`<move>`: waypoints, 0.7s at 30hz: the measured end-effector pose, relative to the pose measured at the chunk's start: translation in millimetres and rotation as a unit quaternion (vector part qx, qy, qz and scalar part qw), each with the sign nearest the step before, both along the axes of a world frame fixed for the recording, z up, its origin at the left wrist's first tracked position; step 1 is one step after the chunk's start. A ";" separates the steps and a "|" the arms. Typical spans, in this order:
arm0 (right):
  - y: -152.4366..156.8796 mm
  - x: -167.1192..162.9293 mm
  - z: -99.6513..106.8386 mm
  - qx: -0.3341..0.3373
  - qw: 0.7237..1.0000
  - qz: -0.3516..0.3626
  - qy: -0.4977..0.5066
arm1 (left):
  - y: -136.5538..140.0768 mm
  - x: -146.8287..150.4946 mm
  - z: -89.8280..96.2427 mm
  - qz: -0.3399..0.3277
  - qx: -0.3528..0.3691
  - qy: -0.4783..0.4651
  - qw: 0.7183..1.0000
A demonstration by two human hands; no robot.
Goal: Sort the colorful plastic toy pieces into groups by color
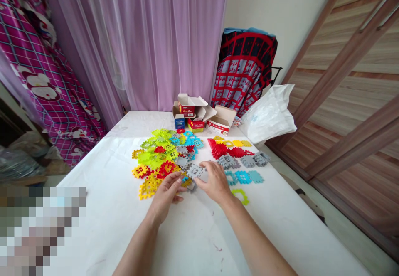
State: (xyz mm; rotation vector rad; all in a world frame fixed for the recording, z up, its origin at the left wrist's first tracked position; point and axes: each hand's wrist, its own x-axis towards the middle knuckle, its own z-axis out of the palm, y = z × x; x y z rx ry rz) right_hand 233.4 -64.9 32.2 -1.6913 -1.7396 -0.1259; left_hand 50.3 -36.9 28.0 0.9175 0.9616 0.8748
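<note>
My right hand (215,181) is at the right edge of a mixed pile, its thumb and forefinger at two sides of a grey interlocking plastic tile (195,171) with a window pattern. It appears to grip this tile; the other fingers are tucked behind. At the front of the pile, my left hand (170,188) has its fingers loosely curled and apart, with nothing visible in them. Close to its fingertips lie yellow tiles (150,186) and a red tile (168,168). Lime green tiles (160,143) and blue tiles (195,139) make up the back of the pile.
On the right, tiles lie in colour rows: yellow (237,143), red (229,151), grey (230,161), blue (243,177) and one green ring-shaped tile (240,196). Opened small cartons (196,116) stand behind. A white plastic bag (269,114) sits at the table's (102,226) right back corner.
</note>
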 end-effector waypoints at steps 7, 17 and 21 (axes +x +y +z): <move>-33.9 -20.4 -7.6 0.042 0.998 0.030 0.025 | -4.2 3.2 -5.3 -0.046 0.023 0.039 0.998; -14.6 80.1 -10.9 0.104 0.960 -0.247 0.083 | -7.9 3.6 -3.9 -0.030 0.014 0.040 0.999; -4.4 102.7 -14.9 0.085 0.956 -0.270 0.081 | -6.5 3.1 -4.1 -0.032 0.009 0.036 0.999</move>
